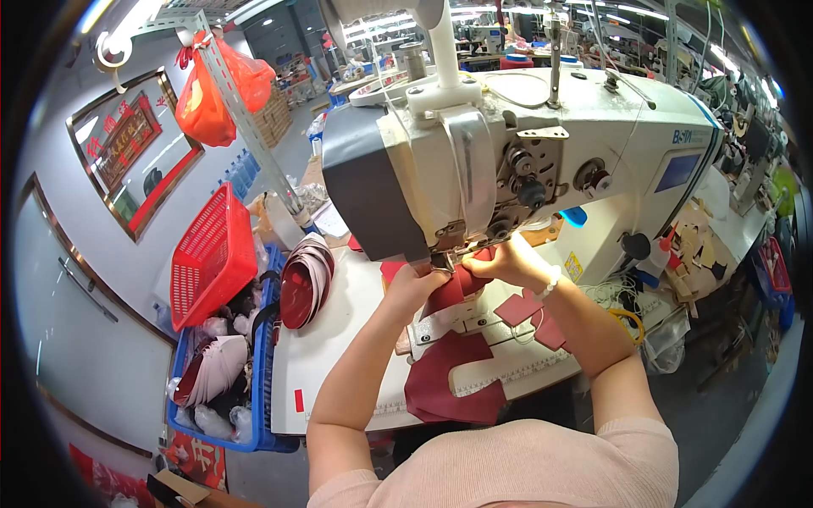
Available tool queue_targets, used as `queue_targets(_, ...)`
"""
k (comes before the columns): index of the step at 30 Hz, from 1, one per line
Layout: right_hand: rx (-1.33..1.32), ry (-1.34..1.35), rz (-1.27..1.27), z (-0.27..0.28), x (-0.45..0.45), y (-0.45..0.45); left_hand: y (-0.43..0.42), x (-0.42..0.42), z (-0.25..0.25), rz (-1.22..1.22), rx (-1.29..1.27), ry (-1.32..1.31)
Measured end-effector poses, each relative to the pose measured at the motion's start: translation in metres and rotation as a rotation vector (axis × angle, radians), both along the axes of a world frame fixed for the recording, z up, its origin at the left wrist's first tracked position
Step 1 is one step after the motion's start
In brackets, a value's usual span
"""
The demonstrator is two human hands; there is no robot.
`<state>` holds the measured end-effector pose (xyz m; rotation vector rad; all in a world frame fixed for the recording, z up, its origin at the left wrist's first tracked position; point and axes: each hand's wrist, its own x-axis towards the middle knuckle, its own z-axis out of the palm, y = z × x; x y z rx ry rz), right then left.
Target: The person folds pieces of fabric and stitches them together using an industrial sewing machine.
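Note:
Both hands are under the head of an industrial sewing machine (457, 161), close to its presser foot (442, 261). Between them is a dark red leather-like piece (449, 292), partly hidden by my fingers and the machine. My left hand (413, 286) grips its left side, fingertips beside the foot. On the right, my right hand (511, 264) pinches the same piece with bent fingers. A curved dark red cut piece (453, 381) lies on the white table nearer my body. Smaller red pieces (518, 309) rest to the right of the machine bed.
A stack of curved red-and-white pieces (306, 279) stands on the table's left side. Beside the table, a blue crate (264, 398) holds bagged pieces, with a red basket (212, 262) tilted above it. Fabric scraps (699, 245) lie on the surface at right.

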<state>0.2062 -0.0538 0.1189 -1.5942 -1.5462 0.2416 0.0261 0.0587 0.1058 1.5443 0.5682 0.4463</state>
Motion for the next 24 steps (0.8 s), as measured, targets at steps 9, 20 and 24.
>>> queue_targets(9, -0.054, -0.034, 0.021, 0.007, 0.002, 0.0, 0.001, 0.002, -0.001, 0.017, -0.06, -0.036)
queue_targets(20, 0.08, -0.003, -0.066, -0.006, -0.001, 0.0, -0.006, -0.002, -0.01, 0.089, 0.136, -0.109)
queue_targets(24, 0.594, -0.434, -0.068, -0.035, -0.009, -0.033, -0.014, -0.016, -0.043, 0.203, 0.956, -0.414)
